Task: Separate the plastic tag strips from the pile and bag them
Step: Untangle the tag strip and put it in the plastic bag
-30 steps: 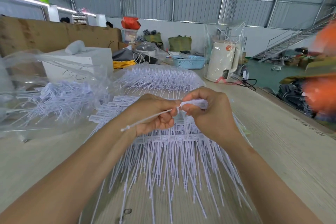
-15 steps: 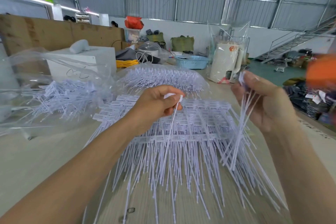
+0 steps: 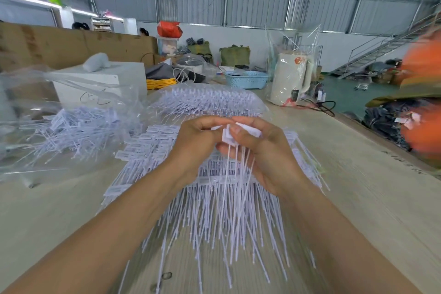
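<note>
A pile of white plastic tag strips (image 3: pixel 214 212) fans out on the wooden table in front of me. Above it my right hand (image 3: pixel 262 150) grips a small bundle of tag strips (image 3: pixel 230 137) by their flat heads, their thin tails hanging down. My left hand (image 3: pixel 195 143) meets it from the left, its fingers curled against the same bundle's heads. A clear plastic bag (image 3: pixel 71 124) part-filled with tag strips lies open at the left. A second clear bag (image 3: pixel 210 100) full of strips lies beyond my hands.
A white box (image 3: pixel 100 83) stands behind the left bag. Farther back are a blue basket (image 3: pixel 247 80) and a wrapped cream kettle (image 3: pixel 292 81) with a black cable. The table's right edge (image 3: pixel 393 150) runs diagonally; blurred orange shapes (image 3: pixel 422 93) lie beyond it.
My hands had swung apart, the left pinching one strip and the right holding a few. They have come together again over the pile, both on one bundle.
</note>
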A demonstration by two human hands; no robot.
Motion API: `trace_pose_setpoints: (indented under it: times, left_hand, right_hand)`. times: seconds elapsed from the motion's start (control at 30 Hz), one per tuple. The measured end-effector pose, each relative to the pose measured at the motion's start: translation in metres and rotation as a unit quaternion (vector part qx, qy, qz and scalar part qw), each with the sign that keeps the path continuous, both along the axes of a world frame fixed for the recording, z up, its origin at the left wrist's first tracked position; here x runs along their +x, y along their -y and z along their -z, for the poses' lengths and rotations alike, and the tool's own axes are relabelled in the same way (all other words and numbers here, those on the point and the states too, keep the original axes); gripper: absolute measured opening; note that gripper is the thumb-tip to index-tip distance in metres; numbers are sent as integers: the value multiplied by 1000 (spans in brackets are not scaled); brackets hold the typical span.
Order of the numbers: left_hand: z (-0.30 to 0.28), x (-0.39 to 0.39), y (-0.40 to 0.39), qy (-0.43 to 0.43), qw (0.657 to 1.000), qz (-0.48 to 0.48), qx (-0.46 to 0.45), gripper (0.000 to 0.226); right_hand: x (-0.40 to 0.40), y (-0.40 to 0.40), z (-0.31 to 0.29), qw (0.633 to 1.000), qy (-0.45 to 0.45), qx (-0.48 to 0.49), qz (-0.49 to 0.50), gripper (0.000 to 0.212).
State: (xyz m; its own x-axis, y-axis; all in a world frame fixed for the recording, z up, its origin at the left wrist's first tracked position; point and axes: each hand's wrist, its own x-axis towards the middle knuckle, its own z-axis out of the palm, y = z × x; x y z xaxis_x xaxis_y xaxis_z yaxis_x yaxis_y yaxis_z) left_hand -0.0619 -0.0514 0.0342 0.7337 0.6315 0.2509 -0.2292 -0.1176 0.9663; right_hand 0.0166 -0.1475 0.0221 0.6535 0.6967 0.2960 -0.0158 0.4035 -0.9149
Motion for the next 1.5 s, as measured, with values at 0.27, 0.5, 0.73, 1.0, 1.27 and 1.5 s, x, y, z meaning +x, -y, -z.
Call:
trace_pose_setpoints:
  times: [0.27, 0.5, 0.73, 1.0, 1.27, 1.5]
  left_hand:
    - [-2, 4, 14, 19, 976, 109, -186, 33]
    - [9, -1, 35, -133, 963, 230, -43, 26]
    - [7, -36, 1, -128, 986, 81, 69, 18]
    - [24, -129, -57, -178, 974, -88, 112, 18]
    - [19, -207, -124, -216, 935, -226, 167, 23]
    - [4, -197, -218, -268, 885, -358, 133, 32]
  right_hand:
    - [5, 3, -5, 996, -5, 52, 79, 10]
    - [22, 11, -3, 977, -61, 84, 185, 15]
    - [1, -22, -9, 988, -83, 71, 108, 15]
    - [-76, -102, -9, 988, -131, -11, -76, 15]
    - [-141, -183, -7, 977, -125, -76, -157, 29]
    - [-152, -191, -4, 967, -51, -154, -199, 42]
